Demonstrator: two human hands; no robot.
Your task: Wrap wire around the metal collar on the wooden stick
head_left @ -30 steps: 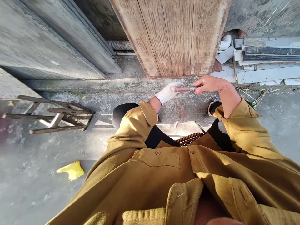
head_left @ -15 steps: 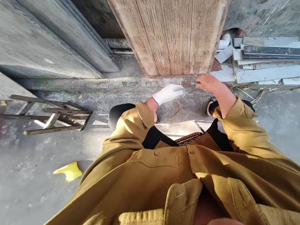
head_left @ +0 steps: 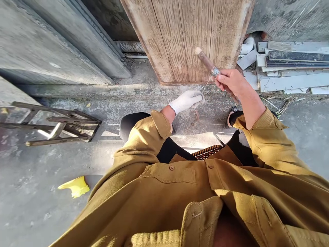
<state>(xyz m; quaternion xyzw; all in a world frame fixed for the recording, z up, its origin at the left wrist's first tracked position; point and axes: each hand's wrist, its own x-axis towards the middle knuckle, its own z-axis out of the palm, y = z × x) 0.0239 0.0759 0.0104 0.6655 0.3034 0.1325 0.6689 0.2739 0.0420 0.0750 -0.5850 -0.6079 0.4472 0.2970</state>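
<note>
Stick [head_left: 205, 61] — up in front of the wooden board [head_left: 190, 24], in the right hand [head_left: 230, 81], fingers wrapped round it just below the wire wrap [head_left: 215, 71]. Looks like wood: probably light, stiff, hard to break, not slippery. Best hold: bare shaft, off the wrap, which may prick. Gloved left hand [head_left: 186, 100] lower, fingers curled — can't tell if it pinches anything.
</note>
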